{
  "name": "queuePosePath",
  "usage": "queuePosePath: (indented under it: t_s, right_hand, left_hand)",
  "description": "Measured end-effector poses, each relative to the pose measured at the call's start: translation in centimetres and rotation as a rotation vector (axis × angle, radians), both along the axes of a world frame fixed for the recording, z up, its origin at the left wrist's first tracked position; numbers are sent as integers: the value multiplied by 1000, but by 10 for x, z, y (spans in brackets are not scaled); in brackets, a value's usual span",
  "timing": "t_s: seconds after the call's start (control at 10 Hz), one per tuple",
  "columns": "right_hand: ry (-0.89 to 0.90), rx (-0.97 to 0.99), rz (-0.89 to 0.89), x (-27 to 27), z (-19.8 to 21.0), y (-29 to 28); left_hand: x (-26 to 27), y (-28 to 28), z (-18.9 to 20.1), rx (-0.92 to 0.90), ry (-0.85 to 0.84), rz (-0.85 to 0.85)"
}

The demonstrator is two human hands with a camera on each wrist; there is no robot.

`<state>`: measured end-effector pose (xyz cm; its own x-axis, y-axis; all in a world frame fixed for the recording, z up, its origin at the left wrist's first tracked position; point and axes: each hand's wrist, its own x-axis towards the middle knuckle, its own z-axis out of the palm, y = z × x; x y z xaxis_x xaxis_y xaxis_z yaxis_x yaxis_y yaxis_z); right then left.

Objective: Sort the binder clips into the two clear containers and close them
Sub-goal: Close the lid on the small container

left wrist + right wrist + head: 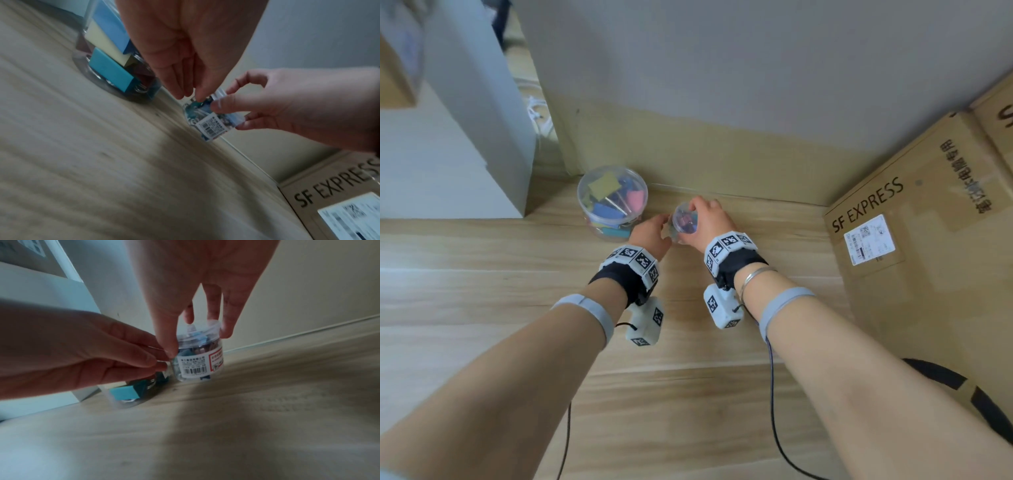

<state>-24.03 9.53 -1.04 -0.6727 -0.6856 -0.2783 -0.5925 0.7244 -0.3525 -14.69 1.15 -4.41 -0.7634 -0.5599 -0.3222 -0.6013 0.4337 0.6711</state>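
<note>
A small clear container [684, 220] of small coloured binder clips stands on the wooden floor [482, 308] near the wall. My right hand [697, 214] grips its clear lid [202, 328] from above, fingers curled round the rim. From the left, my left hand [666, 228] holds the labelled body [197, 365] with its fingertips [162, 363]. In the left wrist view the small container [211, 125] sits between both hands. Just to the left stands a large clear container [613, 202] with large coloured clips and a clear lid on top.
An SF EXPRESS cardboard box [914, 233] stands close on the right. A white box [465, 137] stands at the left, right behind the large container. The wall's skirting [722, 164] runs just behind both containers. Cables trail from my wrists across the floor.
</note>
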Motion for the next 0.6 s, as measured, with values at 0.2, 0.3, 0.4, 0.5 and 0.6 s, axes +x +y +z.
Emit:
queuePosePath:
  t_s: [0.2, 0.3, 0.4, 0.5, 0.6]
  right_hand:
    - [39, 19, 28, -16, -24, -26]
    - [49, 31, 52, -14, -36, -27]
    - [38, 30, 67, -10, -35, -25]
    - [20, 19, 44, -9, -29, -17]
    - [30, 10, 1, -8, -16, -9]
  left_hand:
    - [-14, -8, -9, 78, -57, 47]
    - [-14, -7, -12, 81, -122, 34]
    - [-10, -3, -7, 100, -147, 27]
    - [-2, 0, 2, 101, -146, 21]
    - [4, 1, 17, 64, -85, 27]
